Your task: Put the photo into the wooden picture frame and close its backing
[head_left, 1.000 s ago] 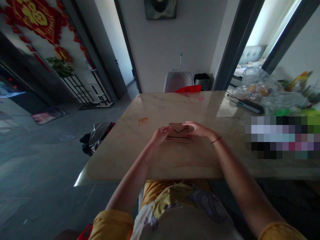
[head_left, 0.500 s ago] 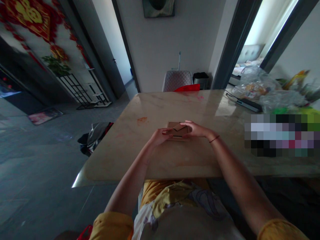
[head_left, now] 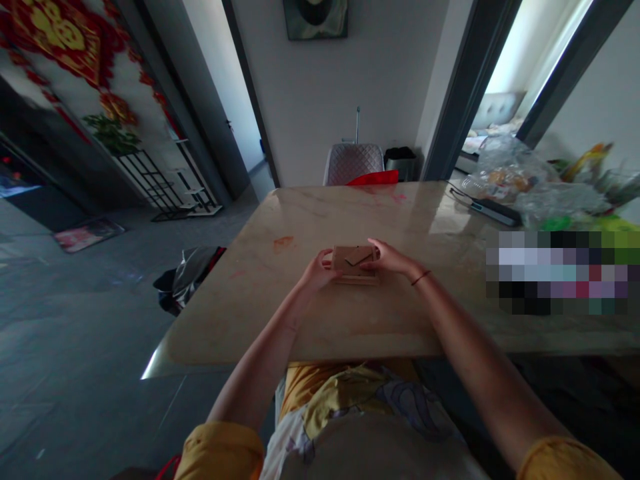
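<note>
A small brown cardboard packet [head_left: 353, 258] with a dark V-shaped line on its top lies at the middle of the marble table [head_left: 240, 313]. My left hand [head_left: 317, 270] grips its left end, and my right hand [head_left: 393, 259] presses its right end with the fingertips. Under the packet and slightly nearer me, a flat light-brown piece [head_left: 356, 280] shows; it could be a wooden board or another card. Its full shape is hidden.
Clear plastic bags [head_left: 510, 170], a dark flat device [head_left: 495, 212] and colourful items crowd the table's far right. An orange stain [head_left: 283, 244] marks the tabletop. A quilted chair [head_left: 353, 163] stands beyond the far edge.
My hands have drawn slightly apart, with the fingers now at the packet's ends and more of its top showing. The view has shifted slightly.
</note>
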Available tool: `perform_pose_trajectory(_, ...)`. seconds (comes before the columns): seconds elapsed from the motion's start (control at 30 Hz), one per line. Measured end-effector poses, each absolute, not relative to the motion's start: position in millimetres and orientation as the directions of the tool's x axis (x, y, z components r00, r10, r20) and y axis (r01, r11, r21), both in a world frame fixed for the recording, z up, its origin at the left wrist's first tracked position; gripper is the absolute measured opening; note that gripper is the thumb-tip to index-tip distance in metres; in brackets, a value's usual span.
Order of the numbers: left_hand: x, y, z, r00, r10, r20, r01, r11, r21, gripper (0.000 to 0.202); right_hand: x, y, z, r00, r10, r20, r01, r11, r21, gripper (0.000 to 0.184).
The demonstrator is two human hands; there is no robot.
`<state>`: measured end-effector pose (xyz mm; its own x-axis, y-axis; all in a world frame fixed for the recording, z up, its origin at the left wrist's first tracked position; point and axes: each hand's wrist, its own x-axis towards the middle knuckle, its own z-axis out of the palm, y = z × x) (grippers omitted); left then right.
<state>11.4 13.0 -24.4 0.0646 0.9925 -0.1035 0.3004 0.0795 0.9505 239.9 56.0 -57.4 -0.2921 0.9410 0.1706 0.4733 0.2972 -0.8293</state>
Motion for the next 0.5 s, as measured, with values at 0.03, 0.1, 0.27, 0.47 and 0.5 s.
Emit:
perform_pose_trajectory(0.03,12,12,-24,0.044,0.991,-0.126,0.262,0.110,0.959,0.082,239,55,-57,-0.285,0.941,0.184,0.464,0.304,-0.832,0.101)
perform_pose_trajectory(0.1,14,10,-23,-0.002,0.989,-0.149,0.183,0.147,0.972,0.094,237,53,-56,-0.257,0.937,0.236,0.470,0.335,-0.817,0.104)
perform_pose_trajectory(0.27,11,10,-28,0.121,0.977,-0.177,0.051,0.172,0.984,0.057,234,46,-43,-0.230,0.904,0.359,0.488,0.427,-0.762,0.087)
perform_pose_trajectory(0.47,1,14,-32,0.255,0.944,-0.209,-0.084,0.237,0.968,0.043,234,36,-23,-0.311,0.899,0.309,0.305,0.402,-0.863,0.060)
perform_pose_trajectory(0.5,-1,14,-31,0.261,0.943,-0.207,-0.092,0.237,0.967,0.048,233,34,-22,-0.299,0.904,0.307,0.283,0.391,-0.876,0.056)
